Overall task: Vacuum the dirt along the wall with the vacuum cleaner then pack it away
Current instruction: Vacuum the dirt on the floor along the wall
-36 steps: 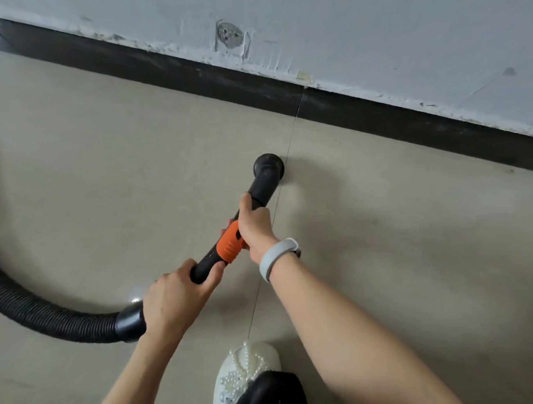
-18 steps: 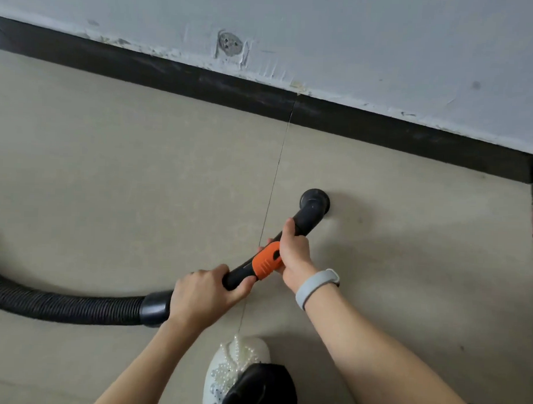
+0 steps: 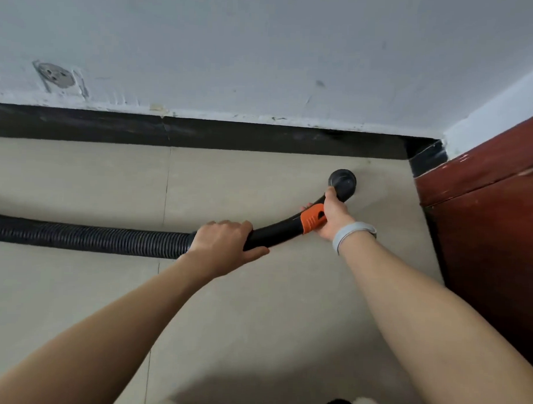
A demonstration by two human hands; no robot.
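The right hand (image 3: 332,216) grips the black vacuum wand (image 3: 276,231) just behind the round nozzle (image 3: 342,181), fingers curled round the tube beside the orange collar (image 3: 312,218); a grey wristband (image 3: 351,235) sits on that wrist. The left hand (image 3: 224,245) wraps the wand further back, thumb along its underside, right where the ribbed black hose (image 3: 85,236) joins it. Compared with half a second ago, both arms have stretched out and the nozzle has travelled well to the right, past the tile joint (image 3: 166,183) it was near before, and closer to the wall; the beaded shoe seen earlier has dropped almost out of the bottom edge. The hose now lies nearly straight across the beige floor (image 3: 255,322) toward the left, instead of curving. The nozzle rests flat on the floor near the black skirting (image 3: 231,134), a thin strip of tile showing between them. To its right, the dark red wooden panel (image 3: 493,240) closes off the corner, leaving only a narrow gap; open floor lies to the left and toward the person
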